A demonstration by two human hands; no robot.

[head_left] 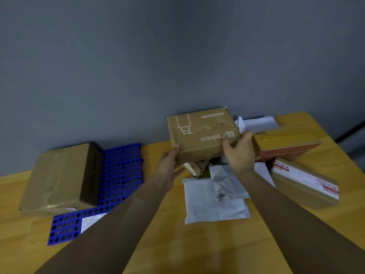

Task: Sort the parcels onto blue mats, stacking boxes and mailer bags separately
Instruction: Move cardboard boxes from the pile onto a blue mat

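The left hand (169,161) and right hand (240,151) grip the torn box (203,135) at opposite sides; judged light, stiff, weakened on top, support its bottom edges.

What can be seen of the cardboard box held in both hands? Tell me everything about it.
The cardboard box is brown corrugated card with white printing: an outlined bottle-like shape, a pale bar, and some upside-down characters. Its top face is creased and torn near the middle. It is tilted, raised above the pile of parcels at the table's far side. The left hand grips its lower left corner; the right hand clasps its right edge. Whether its underside rests on anything cannot be told.
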